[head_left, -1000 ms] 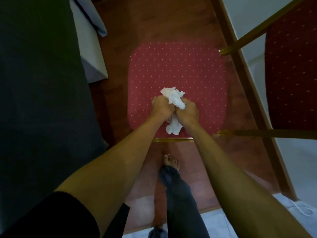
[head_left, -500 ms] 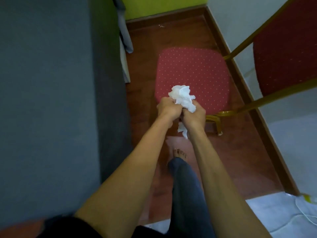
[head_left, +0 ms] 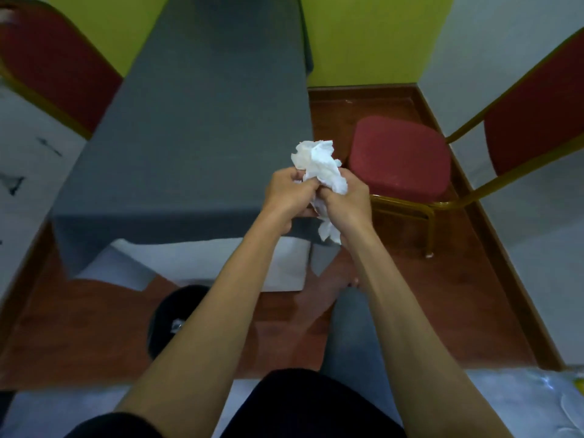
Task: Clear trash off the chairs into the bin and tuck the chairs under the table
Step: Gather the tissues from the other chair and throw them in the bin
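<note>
While both hands clutch tissue [head_left: 319,167] — bin [head_left: 164,324] below.

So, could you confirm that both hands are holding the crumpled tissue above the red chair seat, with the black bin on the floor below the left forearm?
Not quite: in the head view both hands, left and right, hold the crumpled tissue above the corner of the grey table, not above the red chair seat, which stands to its right. The black bin does sit below the left forearm.

You're standing in a banquet or function room: a grey-draped worktop [head_left: 202,121], red padded chairs [head_left: 399,159] with gold frames, wood floor [head_left: 410,295], lime-green wall [head_left: 363,36].
</note>
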The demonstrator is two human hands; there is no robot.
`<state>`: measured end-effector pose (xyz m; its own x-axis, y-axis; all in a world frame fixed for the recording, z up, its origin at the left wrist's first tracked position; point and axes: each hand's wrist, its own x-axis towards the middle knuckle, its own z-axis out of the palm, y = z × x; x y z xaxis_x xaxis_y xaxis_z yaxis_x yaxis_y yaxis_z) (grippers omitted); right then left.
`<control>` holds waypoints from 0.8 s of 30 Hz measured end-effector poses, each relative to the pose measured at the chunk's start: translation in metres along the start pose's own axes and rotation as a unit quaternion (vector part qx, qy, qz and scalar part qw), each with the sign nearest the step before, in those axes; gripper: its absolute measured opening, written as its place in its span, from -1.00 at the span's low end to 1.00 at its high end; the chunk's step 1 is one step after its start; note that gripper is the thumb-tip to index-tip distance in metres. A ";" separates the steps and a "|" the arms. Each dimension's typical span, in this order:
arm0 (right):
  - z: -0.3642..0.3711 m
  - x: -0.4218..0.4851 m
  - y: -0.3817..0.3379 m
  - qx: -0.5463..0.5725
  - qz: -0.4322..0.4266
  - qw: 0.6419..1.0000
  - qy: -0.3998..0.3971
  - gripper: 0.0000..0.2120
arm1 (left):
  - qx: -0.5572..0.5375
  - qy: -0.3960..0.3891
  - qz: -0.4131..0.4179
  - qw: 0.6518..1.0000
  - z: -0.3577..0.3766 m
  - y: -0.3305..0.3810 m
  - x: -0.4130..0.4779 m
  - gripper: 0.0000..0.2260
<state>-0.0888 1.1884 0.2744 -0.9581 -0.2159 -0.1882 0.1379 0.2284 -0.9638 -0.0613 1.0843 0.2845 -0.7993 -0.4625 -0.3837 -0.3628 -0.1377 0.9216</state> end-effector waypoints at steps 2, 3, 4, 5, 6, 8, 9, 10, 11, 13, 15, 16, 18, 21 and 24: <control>0.034 -0.022 -0.003 -0.003 0.001 0.999 -0.046 -0.79 | -0.019 0.039 -0.006 0.999 -0.040 -0.008 -0.020 -0.88; 0.051 -0.033 -0.004 -0.012 0.002 0.997 -0.070 -0.79 | -0.030 0.057 -0.012 0.998 -0.059 -0.013 -0.028 -0.90; 0.067 -0.041 -0.004 -0.028 -0.001 0.995 -0.092 -0.78 | -0.039 0.072 -0.017 0.997 -0.077 -0.019 -0.034 -0.91; 0.081 -0.049 -0.002 -0.044 -0.002 0.993 -0.114 -0.76 | -0.044 0.084 -0.024 0.995 -0.095 -0.027 -0.038 -0.92; 0.095 -0.055 0.002 -0.065 0.002 0.989 -0.133 -0.74 | -0.049 0.094 -0.031 0.994 -0.112 -0.036 -0.041 -0.91; 0.120 -0.063 0.012 -0.110 0.004 0.977 -0.181 -0.78 | -0.063 0.113 -0.055 0.990 -0.143 -0.061 -0.045 -0.85; 0.132 -0.067 0.020 -0.122 0.005 0.970 -0.209 -0.81 | -0.074 0.126 -0.073 0.987 -0.157 -0.075 -0.045 -0.83; 0.145 -0.070 0.030 -0.131 0.010 0.963 -0.236 -0.81 | -0.083 0.142 -0.092 0.982 -0.169 -0.091 -0.046 -0.82; 0.158 -0.072 0.040 -0.140 0.019 0.955 -0.259 -0.80 | -0.089 0.160 -0.110 0.977 -0.181 -0.107 -0.046 -0.81; 0.185 -0.076 0.057 -0.165 0.031 0.938 -0.302 -0.79 | -0.080 0.199 -0.138 0.967 -0.200 -0.134 -0.045 -0.80; 0.211 -0.076 0.071 -0.190 0.045 0.918 -0.345 -0.76 | -0.090 0.229 -0.167 0.955 -0.220 -0.159 -0.044 -0.81; 0.223 -0.077 0.080 -0.204 0.054 0.905 -0.369 -0.73 | -0.091 0.243 -0.188 0.947 -0.230 -0.169 -0.046 -0.82; 0.245 -0.081 0.096 -0.246 0.062 0.869 -0.425 -0.67 | -0.091 0.270 -0.228 0.931 -0.252 -0.196 -0.053 -0.82; 0.278 -0.088 0.131 -0.317 0.059 0.815 -0.482 -0.64 | -0.107 0.266 -0.267 0.920 -0.278 -0.237 -0.060 -0.81; 0.309 -0.095 0.170 -0.362 0.057 0.785 -0.500 -0.72 | -0.112 0.273 -0.289 0.911 -0.293 -0.279 -0.061 -0.89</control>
<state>0.1031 0.9542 0.0695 -0.2246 -0.7093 -0.6682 -0.3171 0.7015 -0.6382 0.2292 0.8945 0.0674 -0.1269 -0.6143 -0.7788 -0.4915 -0.6430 0.5873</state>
